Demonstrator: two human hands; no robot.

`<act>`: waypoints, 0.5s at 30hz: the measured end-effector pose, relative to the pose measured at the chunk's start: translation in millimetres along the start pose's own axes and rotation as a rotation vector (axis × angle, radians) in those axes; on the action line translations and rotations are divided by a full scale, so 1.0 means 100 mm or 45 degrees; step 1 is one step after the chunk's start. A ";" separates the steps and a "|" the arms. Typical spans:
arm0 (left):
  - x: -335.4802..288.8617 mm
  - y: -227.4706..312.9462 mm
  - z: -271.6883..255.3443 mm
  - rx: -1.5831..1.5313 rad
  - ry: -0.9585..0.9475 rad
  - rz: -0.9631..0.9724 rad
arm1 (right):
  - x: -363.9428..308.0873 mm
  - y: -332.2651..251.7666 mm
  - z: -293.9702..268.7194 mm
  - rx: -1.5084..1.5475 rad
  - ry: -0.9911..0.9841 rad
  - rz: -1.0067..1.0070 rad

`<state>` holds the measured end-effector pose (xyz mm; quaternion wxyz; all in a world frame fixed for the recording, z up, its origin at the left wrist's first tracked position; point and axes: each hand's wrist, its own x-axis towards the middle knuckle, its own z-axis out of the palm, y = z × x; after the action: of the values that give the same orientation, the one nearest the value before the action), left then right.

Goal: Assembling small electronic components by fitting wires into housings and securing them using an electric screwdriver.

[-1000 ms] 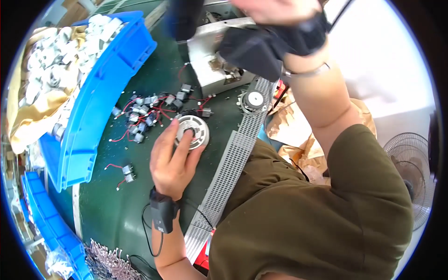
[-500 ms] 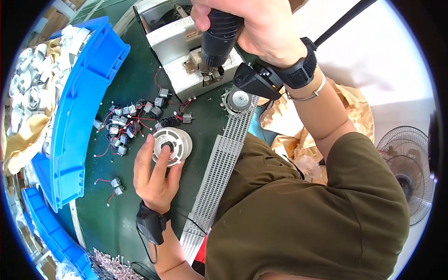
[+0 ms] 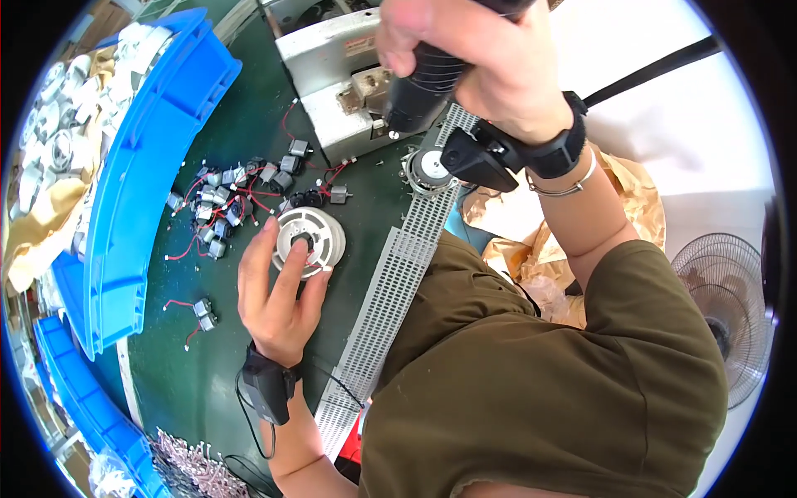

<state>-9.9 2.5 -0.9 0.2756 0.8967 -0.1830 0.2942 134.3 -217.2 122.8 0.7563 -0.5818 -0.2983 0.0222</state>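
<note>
My right hand (image 3: 490, 66) is wrapped round a black electric screwdriver (image 3: 427, 87), tilted with its nose down. A small shiny screw head (image 3: 394, 134) shows at its tip, just off the front edge of a pale metal machine (image 3: 332, 62) with a small metal fixture. My left hand (image 3: 282, 307) grips a white round plastic housing (image 3: 332, 241) with slots in its face. One finger presses on the black piece at its centre, and the other fingers sit round the rim. Behind the housing lies a heap of small motors (image 3: 220, 203) with red wires.
Two more small motors (image 3: 204, 314) lie left of my left hand. A blue bin (image 3: 158, 174) of white plastic parts stands at the left. A perforated white strip (image 3: 382, 307) runs along the table edge, with a round metal-rimmed part (image 3: 430, 170) at its far end. Behind my right arm is a fan (image 3: 722, 307).
My right hand has drawn the screwdriver off the machine's fixture, to the right, and a screw head now shows at its tip. My left hand stays on the housing.
</note>
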 end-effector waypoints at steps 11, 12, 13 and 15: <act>0.03 0.07 0.06 0.013 0.072 -0.091 | 0.13 0.14 0.72 0.465 -0.165 -0.248; 0.03 0.08 0.05 0.030 0.070 -0.077 | 0.14 0.17 0.78 0.421 -0.267 -0.464; 0.04 0.08 0.05 0.033 0.079 -0.086 | 0.13 0.11 0.79 0.424 -0.279 -0.460; 0.05 0.06 0.07 0.026 0.108 -0.032 | 0.08 -0.05 0.81 0.454 -0.331 0.013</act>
<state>-5.9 -7.0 0.2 0.2778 0.8883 -0.1570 0.3303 100.8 -145.8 142.2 0.8023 -0.4324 -0.3819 0.1533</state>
